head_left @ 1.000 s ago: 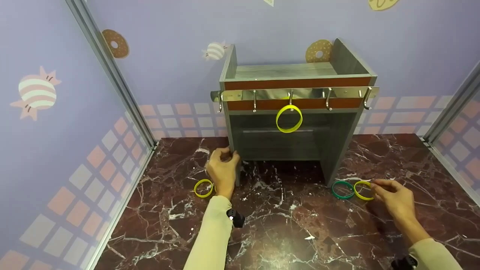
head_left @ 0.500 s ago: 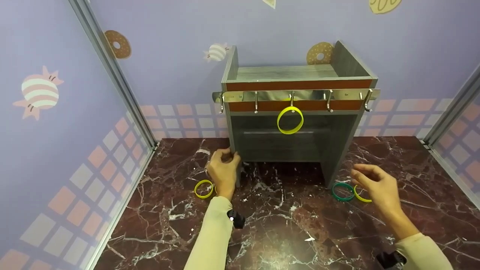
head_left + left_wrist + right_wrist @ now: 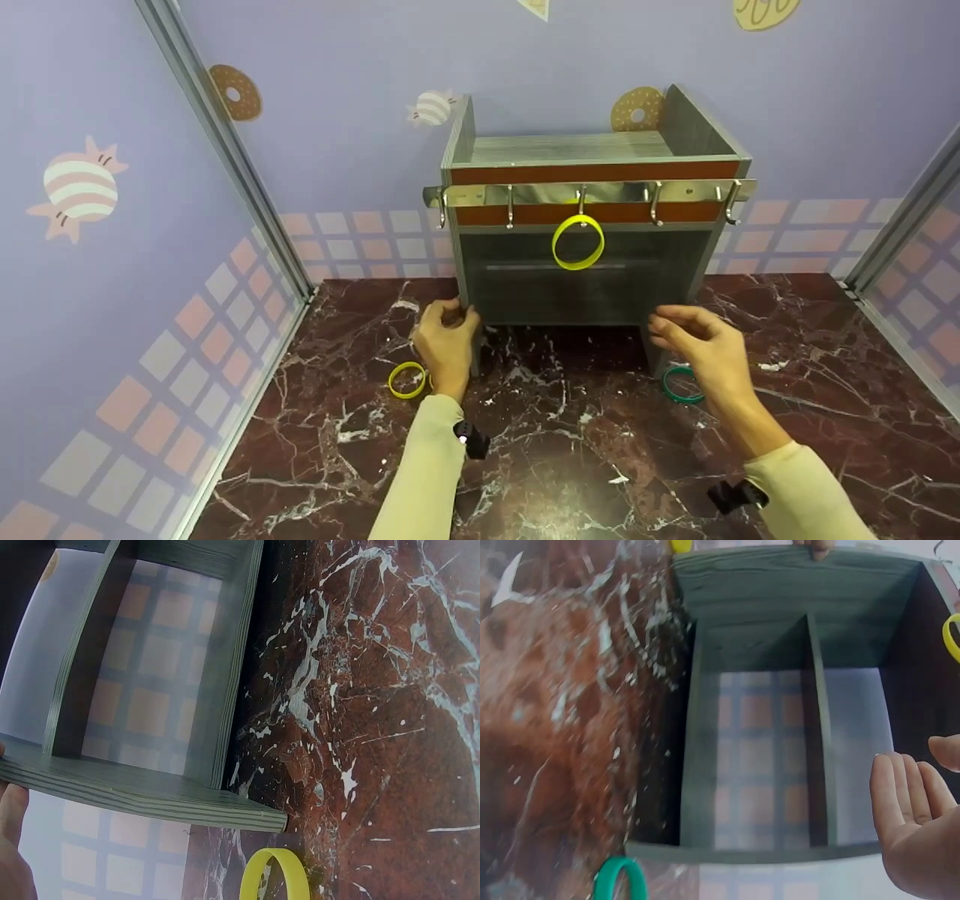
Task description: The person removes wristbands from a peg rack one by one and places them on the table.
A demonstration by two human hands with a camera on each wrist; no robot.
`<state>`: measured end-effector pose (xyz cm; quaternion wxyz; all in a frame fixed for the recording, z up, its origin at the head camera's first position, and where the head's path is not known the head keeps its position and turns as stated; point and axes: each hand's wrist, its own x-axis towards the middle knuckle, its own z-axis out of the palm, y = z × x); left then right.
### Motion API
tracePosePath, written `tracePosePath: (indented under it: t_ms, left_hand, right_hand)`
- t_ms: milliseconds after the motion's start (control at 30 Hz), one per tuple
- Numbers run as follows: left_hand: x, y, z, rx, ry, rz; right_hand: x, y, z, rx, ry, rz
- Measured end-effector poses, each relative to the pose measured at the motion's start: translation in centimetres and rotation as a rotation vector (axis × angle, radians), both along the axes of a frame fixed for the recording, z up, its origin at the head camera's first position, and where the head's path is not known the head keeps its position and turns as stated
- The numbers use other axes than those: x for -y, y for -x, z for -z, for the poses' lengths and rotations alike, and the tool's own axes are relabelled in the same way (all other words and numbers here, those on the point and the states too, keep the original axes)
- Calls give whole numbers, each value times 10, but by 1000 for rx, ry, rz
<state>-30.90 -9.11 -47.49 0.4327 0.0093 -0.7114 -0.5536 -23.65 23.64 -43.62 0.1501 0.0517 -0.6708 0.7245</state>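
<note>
My left hand [image 3: 446, 341] pinches the left side panel of a small grey wooden shelf unit [image 3: 598, 174] between thumb and fingers. In the left wrist view, its fingers [image 3: 11, 814] sit at that panel's edge. My right hand [image 3: 709, 352] is beside the unit's right panel and holds nothing; the right wrist view shows its fingers [image 3: 907, 791] straight. A yellow ring [image 3: 577, 265] hangs from the middle hook of the metal hook rail [image 3: 469, 196] across the unit's front. Another yellow ring [image 3: 392, 380] lies left of my left hand, and a green ring [image 3: 683, 400] lies below my right hand.
The unit stands on a dark red marbled table [image 3: 555, 465] against a purple wall [image 3: 337, 112] with doughnut and candy pictures. Metal-framed side walls bound the table left and right. Several bare hooks stick out toward me from the rail.
My right hand has moved left and away from me, from the yellow ring at the right to the unit's right panel. That ring is now hidden behind it. My left hand keeps its place.
</note>
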Motion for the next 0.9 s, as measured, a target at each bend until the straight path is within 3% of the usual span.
tracePosePath:
  t_ms: [600, 900]
  left_hand:
    - [0, 0, -1, 16, -3, -7]
    - [0, 1, 1, -11, -4, 7]
  right_hand:
    - [52, 25, -35, -35, 88, -105]
    - [65, 33, -47, -53, 45, -144]
